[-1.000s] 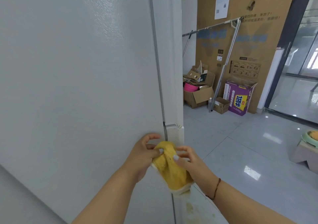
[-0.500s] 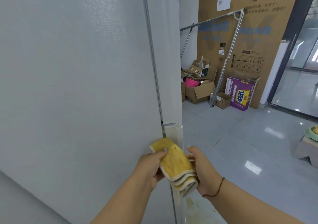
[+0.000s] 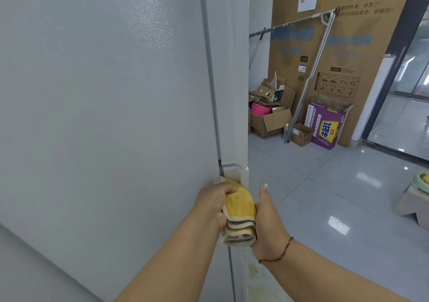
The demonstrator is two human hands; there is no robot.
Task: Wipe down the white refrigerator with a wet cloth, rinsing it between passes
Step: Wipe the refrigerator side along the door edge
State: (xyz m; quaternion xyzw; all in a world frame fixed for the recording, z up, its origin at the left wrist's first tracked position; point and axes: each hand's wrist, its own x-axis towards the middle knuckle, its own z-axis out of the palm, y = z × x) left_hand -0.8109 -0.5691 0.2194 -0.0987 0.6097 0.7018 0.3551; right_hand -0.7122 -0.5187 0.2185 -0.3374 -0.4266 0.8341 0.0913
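Observation:
The white refrigerator fills the left half of the view, its side panel facing me and a door hinge bracket at its right edge. A yellow cloth with a pale border is folded into several layers just below that bracket. My left hand grips the cloth from the left, thumb over its top. My right hand holds it from the right with the thumb raised; its fingers are hidden behind the fold.
A yellowish stain marks the floor below the cloth. Open cardboard boxes, a purple box and a metal rack stand against a large carton at the back. A low stool with a green basin is at the right.
The cloth went from loosely bunched between my fingers to folded into a tight stack, and both hands closed in on its sides. The view moved closer to the refrigerator.

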